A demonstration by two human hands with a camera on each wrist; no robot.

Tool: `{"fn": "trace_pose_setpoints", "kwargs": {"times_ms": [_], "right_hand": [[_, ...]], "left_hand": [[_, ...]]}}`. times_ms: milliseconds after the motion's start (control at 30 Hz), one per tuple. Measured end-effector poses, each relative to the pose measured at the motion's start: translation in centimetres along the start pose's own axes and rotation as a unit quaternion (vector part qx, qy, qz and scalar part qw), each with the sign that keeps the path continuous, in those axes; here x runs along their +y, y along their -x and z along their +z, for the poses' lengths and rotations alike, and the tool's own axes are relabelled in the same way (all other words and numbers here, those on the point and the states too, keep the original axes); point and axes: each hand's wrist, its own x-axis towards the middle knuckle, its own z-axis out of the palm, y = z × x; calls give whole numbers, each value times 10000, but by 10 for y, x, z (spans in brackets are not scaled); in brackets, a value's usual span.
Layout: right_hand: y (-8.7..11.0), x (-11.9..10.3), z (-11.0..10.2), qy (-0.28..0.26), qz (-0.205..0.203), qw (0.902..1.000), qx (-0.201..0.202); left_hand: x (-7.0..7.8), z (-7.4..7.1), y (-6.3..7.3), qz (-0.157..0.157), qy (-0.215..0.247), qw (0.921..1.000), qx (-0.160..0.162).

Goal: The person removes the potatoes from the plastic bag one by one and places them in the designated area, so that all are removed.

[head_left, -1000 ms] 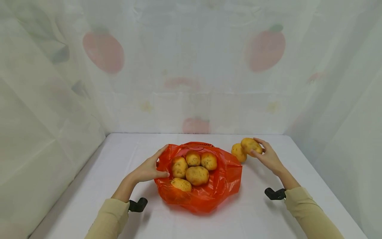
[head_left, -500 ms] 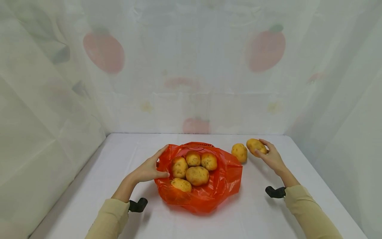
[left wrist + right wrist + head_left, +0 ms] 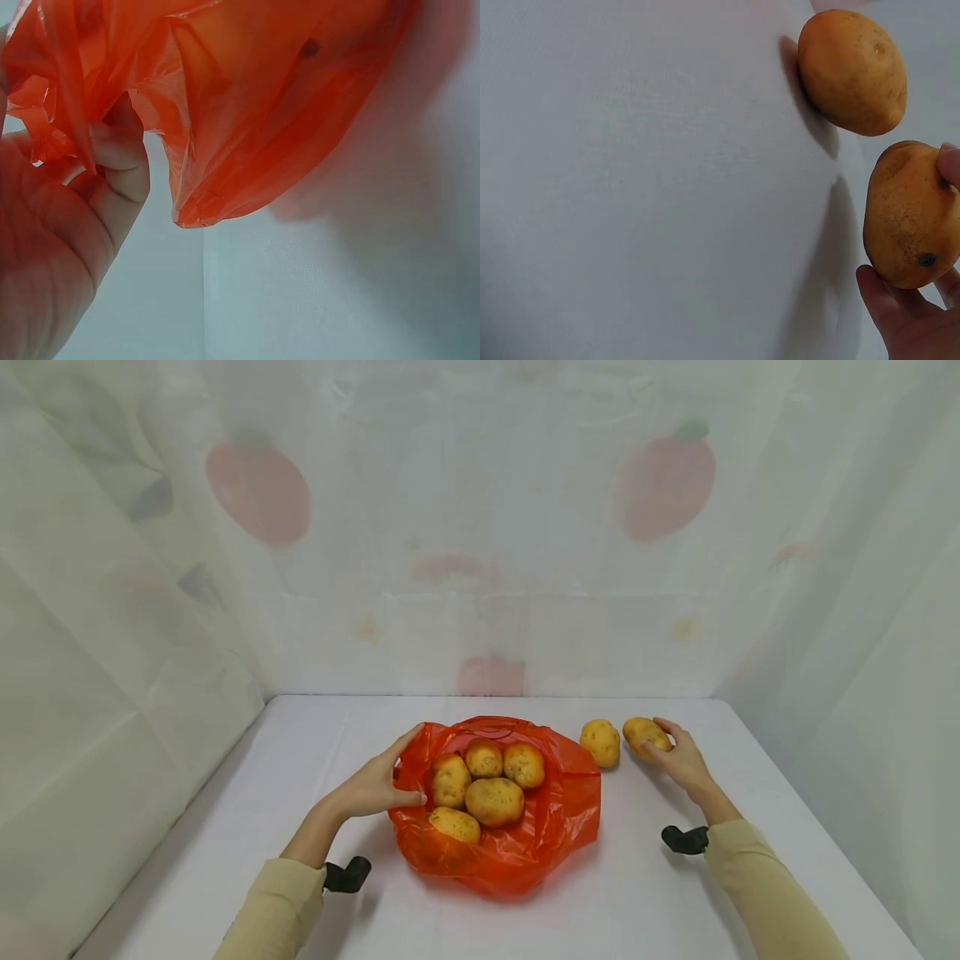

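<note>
My left hand (image 3: pixel 369 787) grips the left rim of a red plastic bag (image 3: pixel 562 827) that stands open on the table. In the left wrist view, the fingers are curled into the crumpled film of the bag (image 3: pixel 247 142). Several potatoes (image 3: pixel 495 802) lie inside the bag. To the right of it, my right hand (image 3: pixel 684 764) holds a potato (image 3: pixel 642 735) between thumb and fingers. The right wrist view shows this potato (image 3: pixel 907 217) with a dark spot on its skin. Another potato (image 3: pixel 600 743) rests on the table between the bag and the held one.
A white cloth covers the table (image 3: pixel 585 910). Pale curtains with fruit prints (image 3: pixel 480 527) enclose it at the back and on both sides. A dark wrist mount (image 3: pixel 686 840) sits on the right wrist, and a similar mount (image 3: pixel 347 875) on the left.
My right hand has carried its potato to the right and slightly down, away from the potato on the table, so a gap now shows between them. My left hand stays on the bag.
</note>
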Motion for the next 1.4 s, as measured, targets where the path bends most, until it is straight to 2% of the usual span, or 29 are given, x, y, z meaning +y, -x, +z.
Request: {"fn": "trace_pose_setpoints", "kwargs": {"times_ms": [67, 267, 567, 933, 1100, 1300, 1400], "right_hand": [[-1, 2, 1, 28, 68, 10000, -20], [-2, 4, 2, 33, 156, 9999, -47], [-5, -1, 6, -57, 164, 9997, -142], [-4, -2, 10, 93, 191, 9996, -182], [-5, -2, 11, 153, 240, 9994, -218], [-7, -1, 11, 257, 183, 9991, -278], [-7, -2, 11, 241, 166, 9991, -298]], "left_hand": [[-3, 1, -1, 59, -30, 10000, 9], [-28, 3, -11, 79, -5, 10000, 25], [-26, 2, -11, 3, 26, 10000, 39], [-30, 3, -13, 33, -61, 10000, 37], [-24, 2, -10, 19, -105, 9999, 62], [-2, -1, -1, 7, -46, 10000, -40], [3, -2, 0, 9, -73, 9999, -76]]}}
